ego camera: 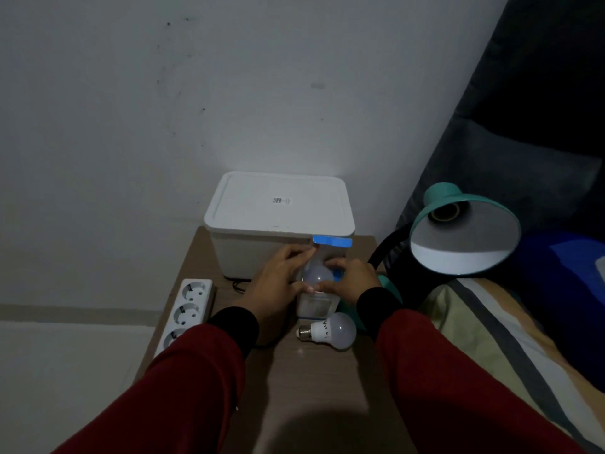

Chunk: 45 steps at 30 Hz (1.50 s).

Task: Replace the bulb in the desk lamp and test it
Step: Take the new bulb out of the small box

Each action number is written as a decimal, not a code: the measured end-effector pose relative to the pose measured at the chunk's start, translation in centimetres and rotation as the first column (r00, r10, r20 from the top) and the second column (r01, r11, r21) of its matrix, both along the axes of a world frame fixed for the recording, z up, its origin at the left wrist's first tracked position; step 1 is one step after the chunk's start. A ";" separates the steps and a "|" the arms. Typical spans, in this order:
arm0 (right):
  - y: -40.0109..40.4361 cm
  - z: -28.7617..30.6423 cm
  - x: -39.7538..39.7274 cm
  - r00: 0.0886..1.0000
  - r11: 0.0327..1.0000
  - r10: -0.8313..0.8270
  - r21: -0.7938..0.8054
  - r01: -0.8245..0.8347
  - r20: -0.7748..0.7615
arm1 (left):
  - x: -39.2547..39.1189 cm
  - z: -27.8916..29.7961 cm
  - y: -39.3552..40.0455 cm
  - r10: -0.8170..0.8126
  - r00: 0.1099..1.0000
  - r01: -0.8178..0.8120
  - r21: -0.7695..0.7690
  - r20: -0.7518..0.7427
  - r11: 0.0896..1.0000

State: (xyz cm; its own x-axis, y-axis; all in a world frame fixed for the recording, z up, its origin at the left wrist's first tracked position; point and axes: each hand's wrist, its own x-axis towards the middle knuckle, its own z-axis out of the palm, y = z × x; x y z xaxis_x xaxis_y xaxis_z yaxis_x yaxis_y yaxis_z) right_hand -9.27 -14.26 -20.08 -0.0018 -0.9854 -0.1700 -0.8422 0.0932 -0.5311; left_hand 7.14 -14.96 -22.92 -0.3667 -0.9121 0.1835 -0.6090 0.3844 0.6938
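A teal desk lamp (465, 227) stands at the table's right edge, its shade tilted toward me with an empty socket (446, 212) showing inside. A white bulb (317, 273) sticks up out of a small white and blue bulb box (317, 308) on the brown table (314, 381). My left hand (278, 283) holds the box's left side and touches the bulb. My right hand (352, 279) grips the box and bulb from the right. Another white bulb (332, 330) with handwriting on its base lies on its side just in front of the box.
A white lidded storage bin (280, 209) with a blue tape tab stands at the back of the table against the wall. A white power strip (185, 311) lies along the table's left edge. A bed with a striped blanket (491, 322) adjoins on the right.
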 end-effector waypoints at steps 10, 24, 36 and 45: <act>0.0 -0.6 0.5 0.997 0.994 -0.070 -0.086 0.073 0.028 | -0.3 0.2 0.4 0.031 0.991 -0.033 0.016 0.130 0.999; 5.7 2.6 1.1 0.877 0.893 -0.135 -0.327 0.309 0.462 | -1.4 1.3 2.3 0.157 0.974 -0.155 -0.027 0.160 0.988; 6.9 5.5 0.7 0.690 0.836 -0.127 -0.298 0.461 0.712 | -2.1 2.8 4.3 0.277 0.952 -0.283 -0.029 -0.131 0.959; 5.9 3.7 0.3 0.647 0.835 -0.219 -0.203 0.511 0.730 | -2.4 2.3 4.3 0.235 0.972 -0.236 -0.024 -0.032 0.972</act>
